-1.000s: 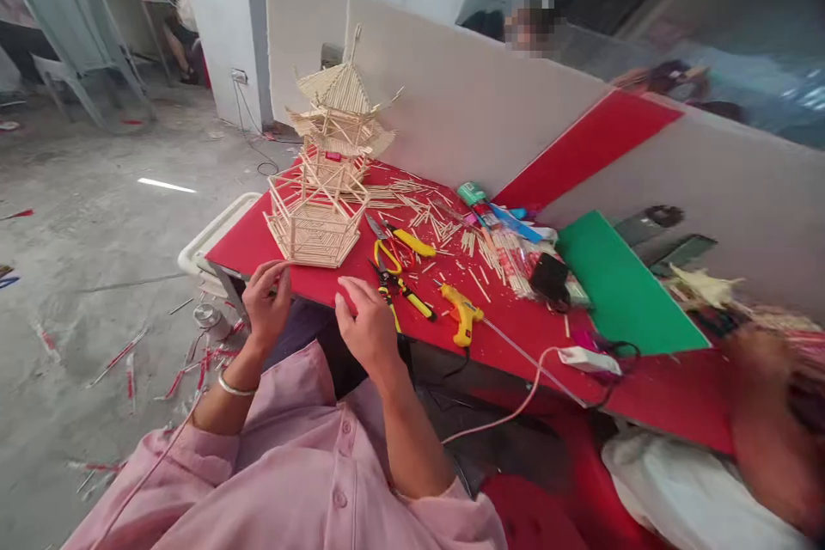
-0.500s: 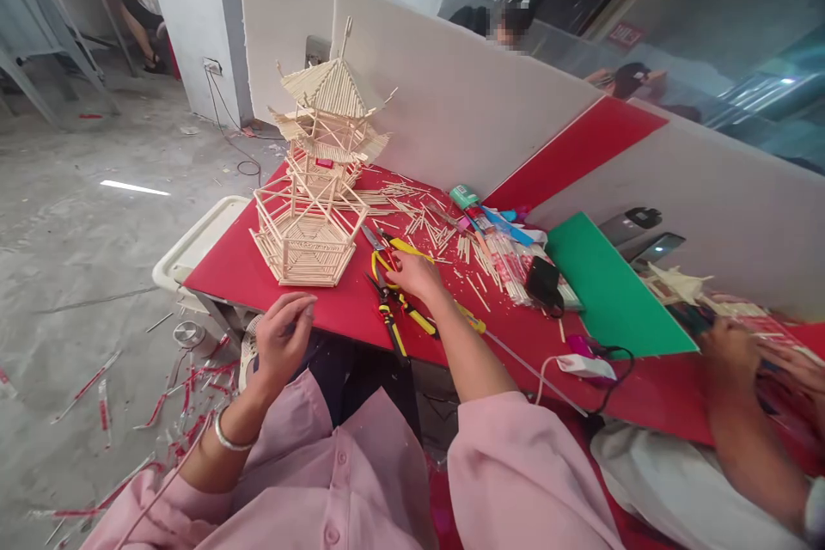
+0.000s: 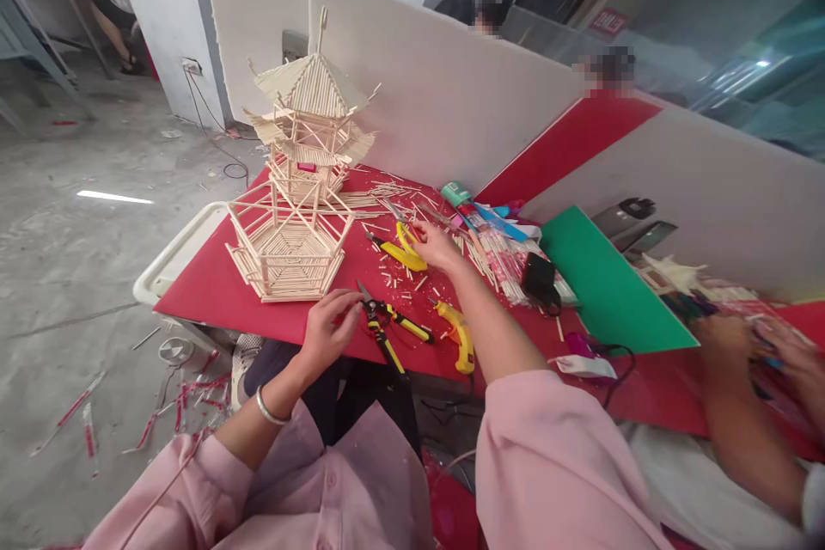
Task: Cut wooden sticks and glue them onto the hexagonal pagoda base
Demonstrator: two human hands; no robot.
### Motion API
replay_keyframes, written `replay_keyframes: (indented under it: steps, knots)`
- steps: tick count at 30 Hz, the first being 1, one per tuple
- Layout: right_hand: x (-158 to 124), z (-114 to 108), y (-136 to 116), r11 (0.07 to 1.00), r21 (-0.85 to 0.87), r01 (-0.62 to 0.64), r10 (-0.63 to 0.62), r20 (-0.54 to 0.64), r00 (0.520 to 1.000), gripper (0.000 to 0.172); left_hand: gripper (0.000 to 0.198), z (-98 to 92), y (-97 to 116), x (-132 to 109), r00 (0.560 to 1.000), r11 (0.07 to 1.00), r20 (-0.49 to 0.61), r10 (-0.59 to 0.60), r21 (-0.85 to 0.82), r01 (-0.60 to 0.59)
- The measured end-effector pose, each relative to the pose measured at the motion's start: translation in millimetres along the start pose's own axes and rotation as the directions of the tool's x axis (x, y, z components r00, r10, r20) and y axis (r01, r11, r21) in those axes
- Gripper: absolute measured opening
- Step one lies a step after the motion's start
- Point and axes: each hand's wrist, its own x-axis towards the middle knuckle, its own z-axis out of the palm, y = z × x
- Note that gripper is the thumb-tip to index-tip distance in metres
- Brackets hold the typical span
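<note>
My left hand (image 3: 328,322) hovers at the near edge of the red table (image 3: 212,296), fingers pinched together right beside the tip of the yellow-and-black cutters (image 3: 390,328); what it pinches is too small to see. My right hand (image 3: 435,245) reaches further in, with its fingers bent down among the loose wooden sticks (image 3: 418,210), next to the yellow scissors (image 3: 403,251). A hexagonal stick base (image 3: 284,245) lies to the left of both hands. Behind it stands a stick pagoda tower (image 3: 309,125).
A yellow glue gun (image 3: 457,335) lies right of the cutters. A wrapped bundle of sticks (image 3: 503,253), a black object (image 3: 538,275) and a green board (image 3: 606,284) lie further right. Another person's hands (image 3: 741,352) work at the far right. White partition boards (image 3: 451,86) back the table.
My right hand has moved from the table's near edge over the tools to the scattered sticks. My left hand has shifted right, up to the cutters. The view has swung slightly right.
</note>
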Motion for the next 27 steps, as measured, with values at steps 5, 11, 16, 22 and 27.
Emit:
replay_keyframes:
  steps: [5,11,16,22,27]
  knots:
    - [27.9,-4.2,25.9,0.988,-0.087,-0.126,0.123,-0.045,0.991,0.056,0.016,7.3,-6.4,-6.3,0.999,0.999,0.041,0.017,0.041,-0.018]
    - [30.0,7.9,31.3,0.991,-0.110,-0.072,0.068,-0.046,0.997,0.048,0.017,2.2,-10.0,-8.9,0.992,0.992,0.051,-0.119,0.047,0.117]
    - [7.6,20.4,12.7,0.987,-0.089,0.136,-0.130,0.079,0.988,0.052,0.018,3.0,-9.4,-5.8,0.987,0.988,0.053,-0.154,0.017,0.153]
    - [9.3,17.5,-4.5,0.976,-0.127,0.175,-0.159,0.124,0.979,0.041,0.020,3.9,-10.9,-7.1,0.973,0.971,0.036,-0.227,-0.064,0.229]
    - [38.2,5.7,-18.2,0.981,-0.115,0.158,-0.158,0.011,0.987,0.044,0.021,6.9,-15.3,-7.7,0.960,0.953,0.031,-0.279,-0.111,0.280]
